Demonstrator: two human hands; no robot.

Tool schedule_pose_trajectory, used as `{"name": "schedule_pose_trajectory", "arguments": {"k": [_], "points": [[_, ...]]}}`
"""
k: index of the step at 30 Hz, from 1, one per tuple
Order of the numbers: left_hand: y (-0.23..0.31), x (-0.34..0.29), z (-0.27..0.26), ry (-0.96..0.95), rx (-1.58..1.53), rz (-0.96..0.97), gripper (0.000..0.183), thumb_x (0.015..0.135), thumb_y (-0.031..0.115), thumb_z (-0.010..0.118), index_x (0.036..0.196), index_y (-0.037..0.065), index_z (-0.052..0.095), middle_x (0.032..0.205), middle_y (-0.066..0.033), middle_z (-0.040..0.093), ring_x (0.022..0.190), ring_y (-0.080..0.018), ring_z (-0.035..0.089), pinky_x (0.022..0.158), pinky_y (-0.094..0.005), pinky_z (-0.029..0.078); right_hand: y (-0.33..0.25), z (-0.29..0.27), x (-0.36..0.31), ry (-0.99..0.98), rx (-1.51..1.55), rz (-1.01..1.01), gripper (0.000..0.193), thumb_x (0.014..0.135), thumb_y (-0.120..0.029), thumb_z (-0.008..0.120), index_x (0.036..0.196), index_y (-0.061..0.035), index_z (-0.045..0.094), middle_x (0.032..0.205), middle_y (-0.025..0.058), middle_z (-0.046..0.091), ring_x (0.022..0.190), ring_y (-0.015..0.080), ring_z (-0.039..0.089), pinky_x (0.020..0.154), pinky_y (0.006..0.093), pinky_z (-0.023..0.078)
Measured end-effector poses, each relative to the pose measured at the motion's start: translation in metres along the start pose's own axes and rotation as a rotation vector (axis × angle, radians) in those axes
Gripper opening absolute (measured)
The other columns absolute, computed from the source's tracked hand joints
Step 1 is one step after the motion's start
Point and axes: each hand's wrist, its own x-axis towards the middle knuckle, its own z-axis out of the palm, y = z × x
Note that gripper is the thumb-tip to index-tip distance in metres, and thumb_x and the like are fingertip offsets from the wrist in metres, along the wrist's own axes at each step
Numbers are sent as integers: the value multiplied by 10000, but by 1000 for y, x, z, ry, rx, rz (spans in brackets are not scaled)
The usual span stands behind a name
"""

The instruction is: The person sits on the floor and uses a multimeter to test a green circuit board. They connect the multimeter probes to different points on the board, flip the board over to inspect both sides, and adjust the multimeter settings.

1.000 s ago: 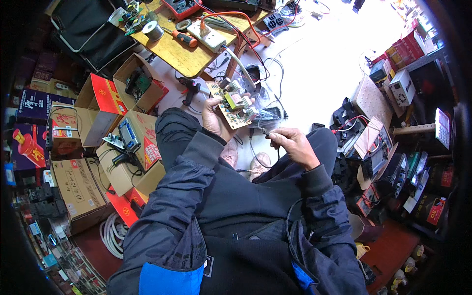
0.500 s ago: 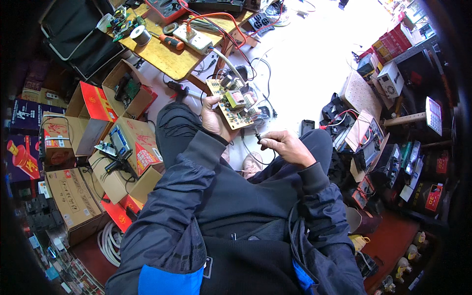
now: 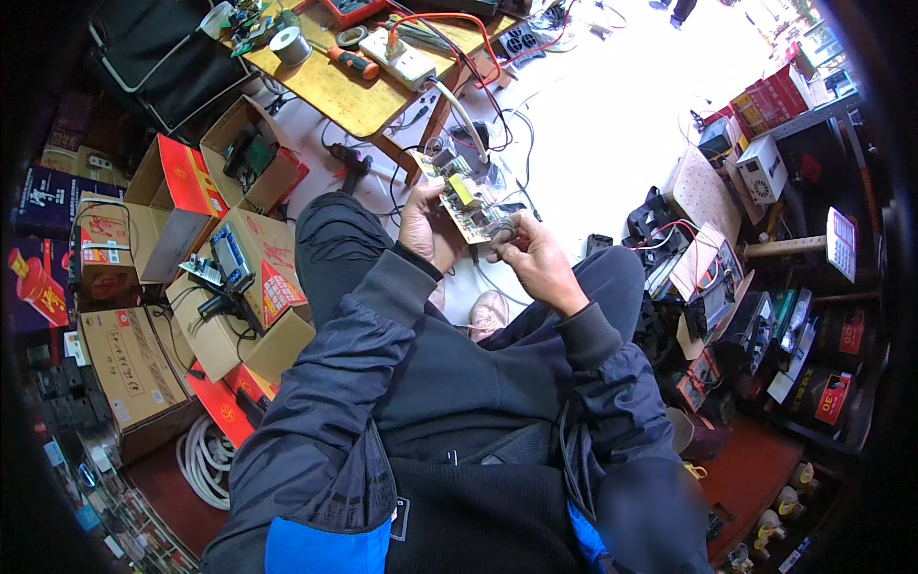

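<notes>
Over my lap, my left hand (image 3: 430, 228) is closed around the left edge of a tan circuit board (image 3: 469, 222) crowded with parts, a yellow-wrapped transformer (image 3: 463, 189) among them. The board is tilted, with its component side showing. My right hand (image 3: 541, 264) is at the board's lower right corner, thumb and fingers pinched together. Whatever lies between those fingertips is hidden. Below the board hangs a thin dark cord (image 3: 484, 272). A clear plastic bag (image 3: 497, 180) shows just beyond the board.
A yellow wooden table (image 3: 335, 100) stands ahead, bearing a white power strip (image 3: 406, 65), an orange-handled screwdriver (image 3: 354, 63) and a solder spool (image 3: 289, 46). Cardboard boxes (image 3: 134, 373) crowd my left. On my right is a pile of electronics (image 3: 703, 277). Cables trail over the pale floor.
My right hand has moved up and left to the board's lower right corner. The small black piece in its fingertips no longer shows. The board has shifted slightly right, still in my left hand.
</notes>
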Motion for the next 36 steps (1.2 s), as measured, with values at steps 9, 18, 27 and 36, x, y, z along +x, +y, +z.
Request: {"name": "schedule_pose_trajectory", "arguments": {"k": [9,18,27,36], "points": [[0,-32,1,-17,-183,115,559,903,321,634,1380,38,563,1277,-181,666,1203,-377,648,1059,-578,522,-13,-6,7,204,-754,-481,273,851,91,574,1086,-15,665,977,163,682,915,318,698,833,354,551],[7,-40,-6,81,-149,213,617,857,324,652,1387,23,556,1320,-245,637,1225,-434,626,1079,-648,485,-5,-21,-11,-23,-728,-117,305,843,-108,704,1132,-11,697,995,170,716,921,294,709,854,385,561],[4,-32,-16,253,-153,163,606,869,418,734,1326,46,594,1282,-192,650,1197,-414,639,1022,-666,523,-3,-51,-19,47,-610,-38,215,913,-118,679,1099,-28,739,1042,142,737,993,289,708,890,370,541],[1,-29,-19,270,-141,117,597,841,422,782,1301,94,591,1275,-145,591,1210,-368,596,983,-660,539,-8,-58,-19,-30,-637,3,317,888,-248,711,1100,-14,743,1098,145,712,1072,292,661,979,392,497]]}}
